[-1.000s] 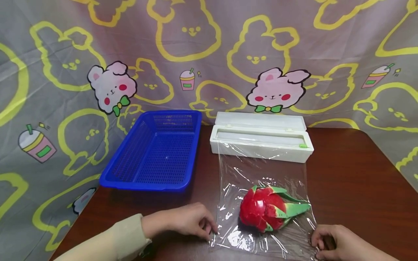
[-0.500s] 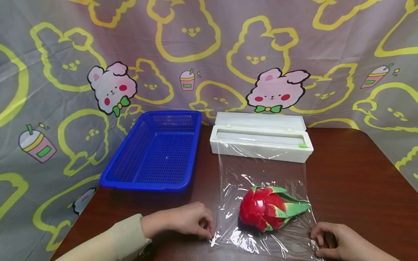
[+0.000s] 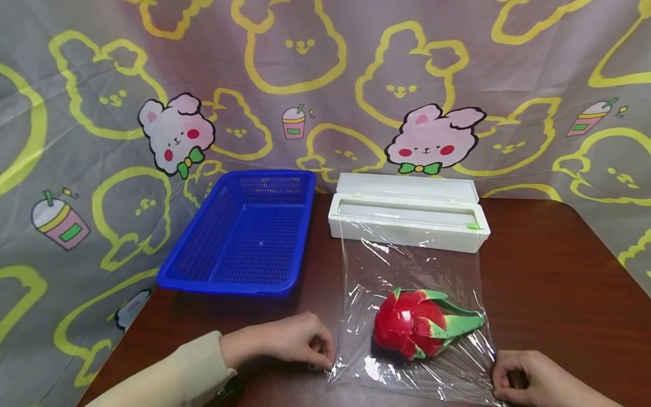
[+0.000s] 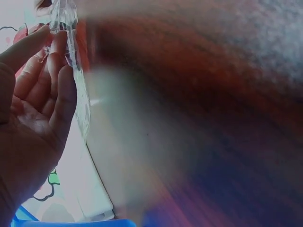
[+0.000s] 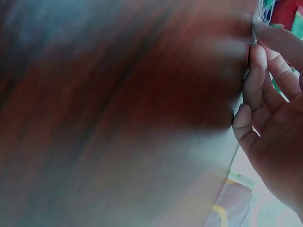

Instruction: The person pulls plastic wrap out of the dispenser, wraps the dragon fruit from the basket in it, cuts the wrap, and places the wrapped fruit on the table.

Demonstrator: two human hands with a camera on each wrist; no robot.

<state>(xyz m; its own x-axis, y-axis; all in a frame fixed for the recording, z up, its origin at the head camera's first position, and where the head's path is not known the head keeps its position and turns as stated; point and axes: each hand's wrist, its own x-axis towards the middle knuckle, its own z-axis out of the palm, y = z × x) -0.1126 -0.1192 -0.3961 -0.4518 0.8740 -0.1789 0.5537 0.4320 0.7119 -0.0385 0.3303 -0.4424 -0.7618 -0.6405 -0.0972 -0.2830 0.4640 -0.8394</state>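
A sheet of clear cling film (image 3: 412, 271) runs from a white cling film box (image 3: 407, 232) toward the near side of the table. Beneath or against the film lies a red dragon fruit (image 3: 409, 325) with green leaf tips pointing right; whether film covers it I cannot tell. The left hand (image 3: 297, 342) pinches the near left corner of the film between thumb and fingers, as the left wrist view also shows. At the near right corner, the right hand (image 3: 531, 376) pinches the film, its thumb and index finger meeting in the right wrist view.
A blue plastic basket (image 3: 244, 243) stands on the left of the brown table (image 3: 549, 282). The box's lid (image 3: 407, 186) is raised at the back, with a green slider (image 3: 473, 226) at its right end. A patterned curtain (image 3: 325, 85) hangs behind.
The right hand has shifted slightly and taken a closer pinch on the film's corner. The left hand stays nearly in place. The dragon fruit and box have not moved.
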